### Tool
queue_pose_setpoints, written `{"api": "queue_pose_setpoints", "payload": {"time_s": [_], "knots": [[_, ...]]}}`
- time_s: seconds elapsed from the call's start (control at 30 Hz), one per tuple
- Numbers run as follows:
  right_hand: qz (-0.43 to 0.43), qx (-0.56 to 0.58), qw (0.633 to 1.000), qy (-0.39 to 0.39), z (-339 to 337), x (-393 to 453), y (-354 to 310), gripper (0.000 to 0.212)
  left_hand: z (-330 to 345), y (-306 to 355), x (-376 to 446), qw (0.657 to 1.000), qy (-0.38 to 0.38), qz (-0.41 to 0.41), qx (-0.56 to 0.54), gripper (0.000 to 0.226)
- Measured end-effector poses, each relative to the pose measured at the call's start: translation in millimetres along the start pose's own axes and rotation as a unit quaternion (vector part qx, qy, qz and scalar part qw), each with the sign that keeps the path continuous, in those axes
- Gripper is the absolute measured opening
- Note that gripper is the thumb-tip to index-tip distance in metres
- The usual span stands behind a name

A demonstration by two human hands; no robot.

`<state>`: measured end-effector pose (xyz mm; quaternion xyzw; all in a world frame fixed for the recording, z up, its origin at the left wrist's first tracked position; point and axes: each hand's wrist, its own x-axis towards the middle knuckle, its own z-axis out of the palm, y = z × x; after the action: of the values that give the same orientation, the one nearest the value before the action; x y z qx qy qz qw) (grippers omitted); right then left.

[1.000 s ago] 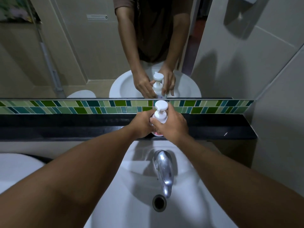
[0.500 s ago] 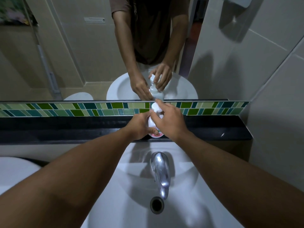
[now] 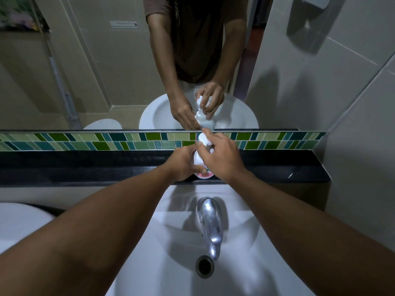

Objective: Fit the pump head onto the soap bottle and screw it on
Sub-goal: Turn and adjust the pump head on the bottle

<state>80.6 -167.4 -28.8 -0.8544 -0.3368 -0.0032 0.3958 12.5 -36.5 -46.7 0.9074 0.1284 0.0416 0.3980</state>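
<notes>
I had the bottle (image 3: 202, 167) standing on the black ledge (image 3: 85, 167) behind the sink (image 3: 245, 242), my left hand (image 3: 181, 165) wrapped round its body. My right hand (image 3: 222, 159) pinched the pump (image 3: 203, 138) at the neck. Best, I judged, to brace the bottle, keep the pump upright, and turn without cross-threading.

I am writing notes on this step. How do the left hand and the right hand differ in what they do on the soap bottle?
The left hand wraps the bottle low on its body; the right hand sits higher, over the pump head. The left hand's thumb lies across the label; the right hand's fingers curl around the pump. Both touch the same upright bottle on the black ledge.
</notes>
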Motion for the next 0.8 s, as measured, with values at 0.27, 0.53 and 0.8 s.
{"api": "queue_pose_setpoints", "payload": {"time_s": [0.27,0.53,0.8], "knots": [[-0.024,0.038,0.998,-0.042,-12,3,5,0.052,2,-5,2,1.0,0.001,-0.011,-0.014,0.063],[-0.039,0.062,0.993,-0.094,-23,7,15,0.057,4,-9,6,1.0,-0.001,-0.021,-0.022,0.062],[-0.072,0.077,0.986,-0.127,-31,15,25,0.059,4,-13,8,1.0,-0.006,-0.015,-0.011,0.067]]}}
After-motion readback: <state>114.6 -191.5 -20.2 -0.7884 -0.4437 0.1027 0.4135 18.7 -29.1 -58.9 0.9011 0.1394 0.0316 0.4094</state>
